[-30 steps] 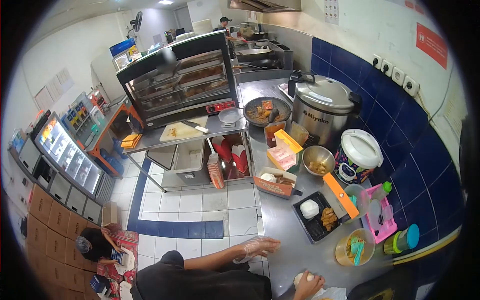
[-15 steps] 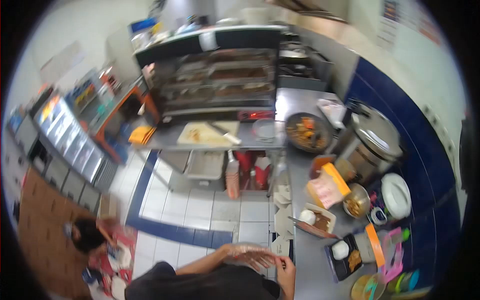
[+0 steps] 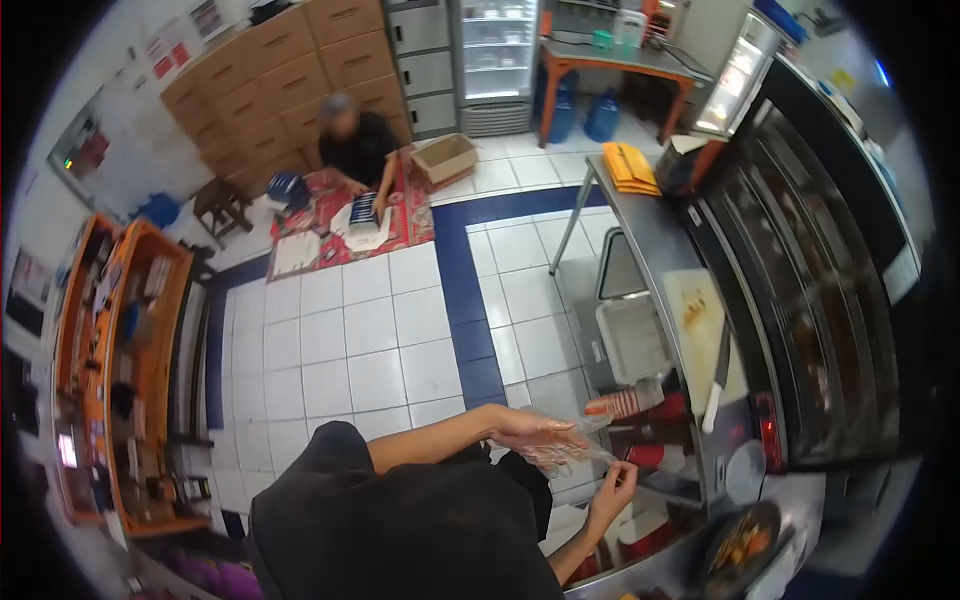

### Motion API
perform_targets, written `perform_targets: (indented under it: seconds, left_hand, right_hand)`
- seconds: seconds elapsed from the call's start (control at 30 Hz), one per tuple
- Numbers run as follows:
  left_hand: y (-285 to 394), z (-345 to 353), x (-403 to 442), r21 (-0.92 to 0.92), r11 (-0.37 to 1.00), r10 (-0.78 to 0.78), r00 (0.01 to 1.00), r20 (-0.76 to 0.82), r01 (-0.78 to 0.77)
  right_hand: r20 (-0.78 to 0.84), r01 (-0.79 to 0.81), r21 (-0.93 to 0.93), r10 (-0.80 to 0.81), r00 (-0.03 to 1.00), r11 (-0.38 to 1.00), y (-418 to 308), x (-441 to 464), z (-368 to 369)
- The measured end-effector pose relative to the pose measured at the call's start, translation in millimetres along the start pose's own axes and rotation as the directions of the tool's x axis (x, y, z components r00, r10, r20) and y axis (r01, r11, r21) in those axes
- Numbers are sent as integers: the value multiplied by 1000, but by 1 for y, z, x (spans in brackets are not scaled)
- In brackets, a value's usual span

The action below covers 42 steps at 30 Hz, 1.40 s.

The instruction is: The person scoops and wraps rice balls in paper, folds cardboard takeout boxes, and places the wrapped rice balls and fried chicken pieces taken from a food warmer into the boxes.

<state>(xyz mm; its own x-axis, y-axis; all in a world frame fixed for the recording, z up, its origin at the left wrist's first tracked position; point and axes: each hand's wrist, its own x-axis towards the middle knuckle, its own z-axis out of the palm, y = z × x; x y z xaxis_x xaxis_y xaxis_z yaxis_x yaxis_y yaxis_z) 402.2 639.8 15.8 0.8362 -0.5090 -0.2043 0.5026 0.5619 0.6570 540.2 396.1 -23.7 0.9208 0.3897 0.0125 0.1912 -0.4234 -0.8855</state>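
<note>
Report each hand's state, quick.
Left hand: open, inside a clear, thin plastic glove.
Right hand: closed, pinching the glove's stretched end.

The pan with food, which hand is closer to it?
Right. The right hand is up and left of the pan in the picture, not touching it; the left hand is farther up and left.

Floored in white tiles point(image 3: 350, 330) with blue bands point(image 3: 466, 300); furnished with orange shelving point(image 3: 118, 310) and a lit glass-door refrigerator point(image 3: 497, 58).
</note>
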Motion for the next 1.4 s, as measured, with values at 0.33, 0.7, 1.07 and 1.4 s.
perform_targets:
  seconds: [0.33, 0.7, 1.07, 1.4]
  left_hand:
    - [71, -42, 121, -191, 880, 333, 853, -402, -434]
    - [107, -115, 279, -481, 704, 327, 840, -433, -522]
    - [109, -148, 341, -494, 739, 204, 850, -485, -459]
    - [146, -134, 394, -530, 749, 88, 853, -515, -397]
  right_hand:
    - [-343, 495, 78, -443, 828, 865, -164, 290, -120]
    - [55, 44, -680, -8, 998, 732, 89, 292, -80]
    - [83, 30, -576, 22, 996, 817, 114, 297, -101]
    - [87, 49, -635, 9, 996, 771, 114, 286, -102]
